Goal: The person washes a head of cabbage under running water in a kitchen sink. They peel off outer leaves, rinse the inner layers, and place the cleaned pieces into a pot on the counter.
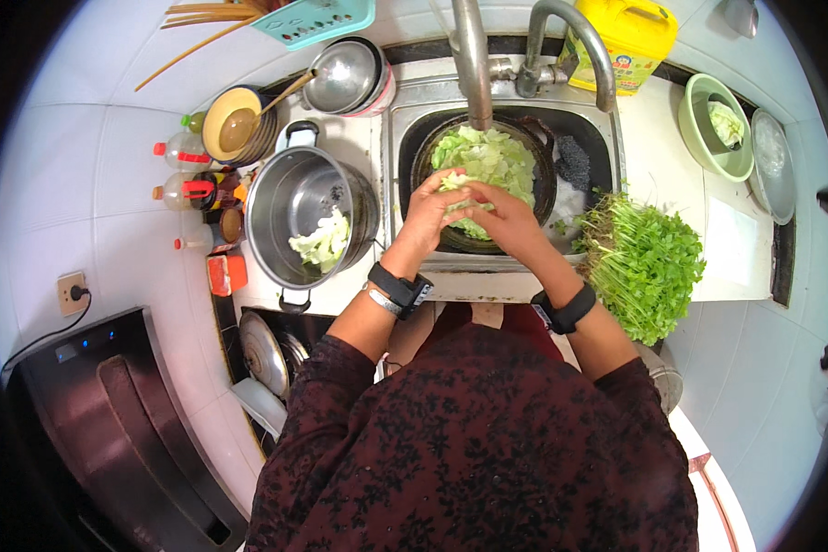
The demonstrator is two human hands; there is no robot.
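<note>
My left hand (428, 214) and my right hand (504, 215) meet above the sink, both gripping a piece of cabbage leaf (455, 186) between their fingers. Below them, a dark round pan (545, 200) in the sink (597, 124) is heaped with torn pale-green cabbage leaves (490, 159). A metal faucet spout (479, 90) hangs over the far side of the heap. Left of the sink stands a deep steel pot (303, 179) with a few pieces of cabbage (323, 241) at its bottom. My fingers partly hide the held leaf.
A large bunch of leafy green herbs (652, 262) lies at the sink's right edge. Farther right, a green basin (693, 131) holds a cabbage piece. Stacked bowls (231, 124), metal basins (345, 76) and several bottles (183, 190) line the left wall. A yellow jug (621, 48) stands behind the second faucet (604, 76).
</note>
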